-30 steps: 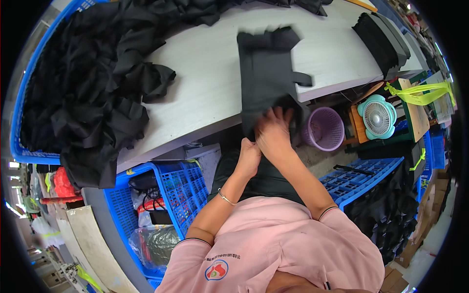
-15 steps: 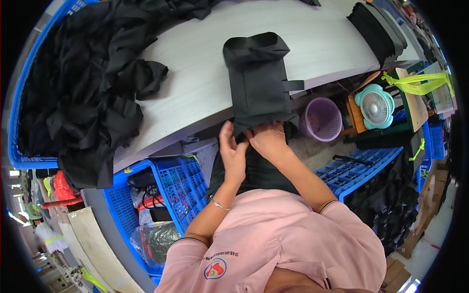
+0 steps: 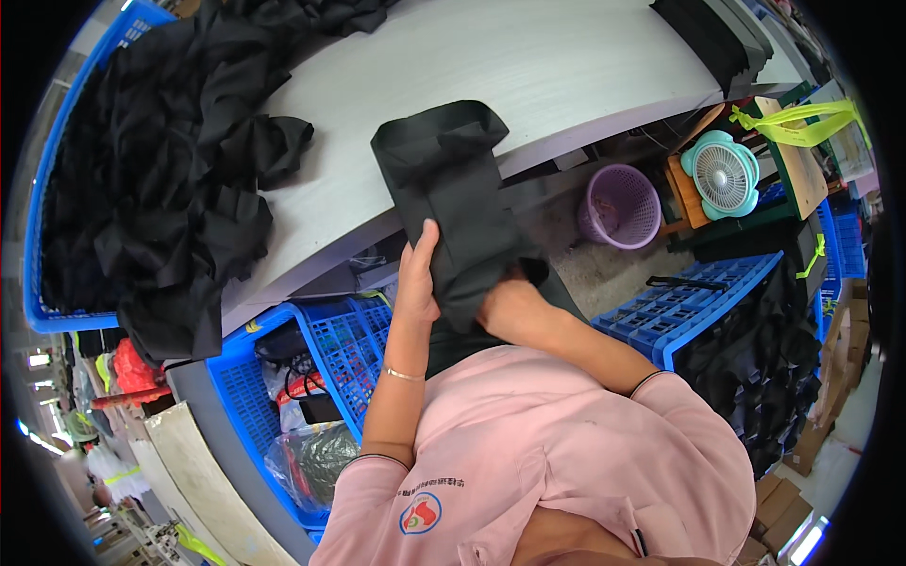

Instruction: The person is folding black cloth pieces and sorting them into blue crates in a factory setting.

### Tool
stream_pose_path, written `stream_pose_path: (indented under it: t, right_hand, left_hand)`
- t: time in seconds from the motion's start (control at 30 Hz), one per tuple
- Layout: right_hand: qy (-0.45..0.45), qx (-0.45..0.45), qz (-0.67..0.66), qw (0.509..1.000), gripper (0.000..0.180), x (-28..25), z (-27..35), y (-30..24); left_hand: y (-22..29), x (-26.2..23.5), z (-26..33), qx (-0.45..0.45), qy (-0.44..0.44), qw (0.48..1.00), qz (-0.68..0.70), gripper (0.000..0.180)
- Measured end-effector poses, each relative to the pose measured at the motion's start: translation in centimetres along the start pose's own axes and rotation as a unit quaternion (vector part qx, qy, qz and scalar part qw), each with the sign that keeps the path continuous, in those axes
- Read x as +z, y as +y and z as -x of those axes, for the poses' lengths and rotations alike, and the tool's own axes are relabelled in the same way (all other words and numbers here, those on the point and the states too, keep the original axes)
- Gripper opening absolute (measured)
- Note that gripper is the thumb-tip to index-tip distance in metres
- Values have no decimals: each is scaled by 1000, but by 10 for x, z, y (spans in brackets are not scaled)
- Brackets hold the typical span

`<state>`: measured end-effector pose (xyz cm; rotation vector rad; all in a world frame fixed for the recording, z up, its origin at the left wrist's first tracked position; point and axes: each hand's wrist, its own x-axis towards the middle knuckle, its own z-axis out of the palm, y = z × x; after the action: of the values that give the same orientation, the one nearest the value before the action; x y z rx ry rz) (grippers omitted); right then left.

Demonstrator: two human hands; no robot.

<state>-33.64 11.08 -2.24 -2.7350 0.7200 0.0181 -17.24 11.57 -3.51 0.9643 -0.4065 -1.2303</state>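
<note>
A black fabric bag [image 3: 445, 189] reaches from the table's front edge to my lap, its far end folded over into a wide cuff. Along its left side my left hand [image 3: 418, 278] rests upright, fingers stretched out and touching the edge. At the near end my right hand [image 3: 517, 309] is closed on the fabric, its fingertips hidden by the black cloth.
A blue crate [image 3: 71, 321] heaped with black cloth [image 3: 170, 170] stands left on the white table [image 3: 377, 85]. Stacked black pieces [image 3: 708, 42] lie far right. Below are a purple basket [image 3: 620, 208], a teal fan [image 3: 722, 175] and blue crates [image 3: 698, 292].
The bag has come nearer to me and left, partly off the table. My left hand has moved up its left side; my right hand has drawn back toward my body.
</note>
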Motion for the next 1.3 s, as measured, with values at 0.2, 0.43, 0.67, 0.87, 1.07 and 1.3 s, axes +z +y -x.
stream_pose_path:
  t: [0.2, 0.43, 0.67, 0.87, 1.07, 1.3]
  right_hand:
    - [269, 71, -479, 832, 10, -75, 29, 17]
    - [188, 215, -447, 848, 18, -77, 19, 99]
    - [114, 178, -817, 537, 15, -57, 16, 70]
    - [170, 277, -654, 684, 22, -42, 21, 93]
    - [151, 240, -644, 710, 25, -35, 31, 88]
    - [201, 204, -822, 492, 25, -45, 48, 78]
  left_hand:
    - [15, 6, 6, -83, -10, 996, 10, 43]
    - [10, -4, 25, -114, -71, 991, -22, 42]
    - [-20, -37, 7, -131, -95, 986, 44, 37]
    - [-6, 1, 18, -116, -57, 990, -55, 25]
    - [-1, 18, 23, -164, -24, 983, -74, 27]
    - [-2, 4, 31, -161, -197, 967, 13, 27]
